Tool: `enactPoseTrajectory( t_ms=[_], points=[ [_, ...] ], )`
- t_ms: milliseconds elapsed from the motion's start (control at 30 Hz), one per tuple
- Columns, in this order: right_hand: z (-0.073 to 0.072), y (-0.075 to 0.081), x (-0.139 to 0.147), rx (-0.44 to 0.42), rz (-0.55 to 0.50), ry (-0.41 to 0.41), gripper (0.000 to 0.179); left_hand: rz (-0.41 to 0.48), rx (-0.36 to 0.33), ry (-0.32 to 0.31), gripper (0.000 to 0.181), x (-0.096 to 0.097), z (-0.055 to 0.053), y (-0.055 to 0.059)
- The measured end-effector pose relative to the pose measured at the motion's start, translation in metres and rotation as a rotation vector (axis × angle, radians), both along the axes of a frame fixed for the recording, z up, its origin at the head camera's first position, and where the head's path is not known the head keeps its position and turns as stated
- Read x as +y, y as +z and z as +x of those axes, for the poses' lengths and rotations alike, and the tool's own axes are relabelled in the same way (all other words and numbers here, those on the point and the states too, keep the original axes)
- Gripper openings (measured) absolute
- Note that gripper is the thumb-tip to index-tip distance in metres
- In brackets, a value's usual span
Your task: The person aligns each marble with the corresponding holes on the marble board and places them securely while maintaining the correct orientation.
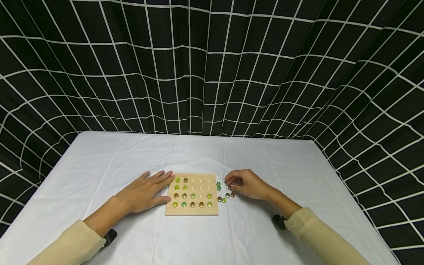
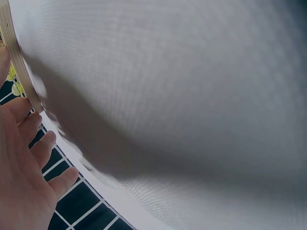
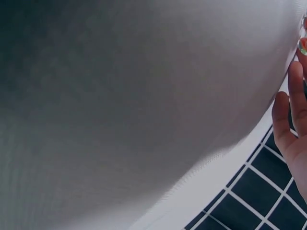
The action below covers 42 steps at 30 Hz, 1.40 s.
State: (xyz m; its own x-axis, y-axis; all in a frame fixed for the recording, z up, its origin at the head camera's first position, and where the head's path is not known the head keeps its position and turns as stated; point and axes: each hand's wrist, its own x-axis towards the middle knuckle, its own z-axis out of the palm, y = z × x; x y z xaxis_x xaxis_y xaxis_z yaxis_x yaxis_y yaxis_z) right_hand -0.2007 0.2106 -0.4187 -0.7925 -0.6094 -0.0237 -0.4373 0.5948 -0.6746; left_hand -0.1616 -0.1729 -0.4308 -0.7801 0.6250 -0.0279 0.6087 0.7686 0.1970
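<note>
A pale wooden board with rows of shallow holes lies on the table. Green, yellow-green and brown glass marbles fill its left columns and bottom row; several upper-right holes are bare. My left hand lies flat on the left, fingers spread and relaxed, fingertips and thumb at the board's left edge. Right of the board, my right hand bends its fingers down and pinches a brown marble between fingertips and thumb. In the right wrist view, that hand shows only at the right edge.
Loose marbles lie between the board's right edge and my right hand, green ones closest to its upper corner. A white cloth covers the table. Behind and beside it hangs a black curtain with a white grid.
</note>
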Motion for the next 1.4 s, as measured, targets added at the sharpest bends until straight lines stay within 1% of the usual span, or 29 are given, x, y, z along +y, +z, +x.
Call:
enactPoseTrajectory(
  t_ms=[233,500,633,800,1133,1400],
  points=[
    [0.0,0.0,-0.001,0.001,0.007,-0.007,0.025,0.002,-0.002,-0.001,0.073,0.0,0.0,-0.001],
    [0.0,0.002,-0.005,0.008,-0.033,-0.011,0.025,0.007,-0.005,-0.002,0.072,0.0,0.001,0.0],
    [0.0,0.005,-0.01,0.019,-0.052,0.003,0.025,0.004,0.001,-0.004,0.072,0.0,0.001,-0.001],
    [-0.002,0.007,-0.017,0.041,-0.067,0.019,0.024,0.001,0.004,-0.004,0.073,0.0,0.0,-0.001],
    [-0.003,0.009,-0.036,0.049,-0.076,0.028,0.022,-0.002,-0.002,0.0,0.073,0.0,0.001,-0.001],
    [0.0,0.01,-0.048,0.027,-0.054,0.041,0.022,0.003,0.002,-0.002,0.072,0.0,0.001,0.0]
  ],
)
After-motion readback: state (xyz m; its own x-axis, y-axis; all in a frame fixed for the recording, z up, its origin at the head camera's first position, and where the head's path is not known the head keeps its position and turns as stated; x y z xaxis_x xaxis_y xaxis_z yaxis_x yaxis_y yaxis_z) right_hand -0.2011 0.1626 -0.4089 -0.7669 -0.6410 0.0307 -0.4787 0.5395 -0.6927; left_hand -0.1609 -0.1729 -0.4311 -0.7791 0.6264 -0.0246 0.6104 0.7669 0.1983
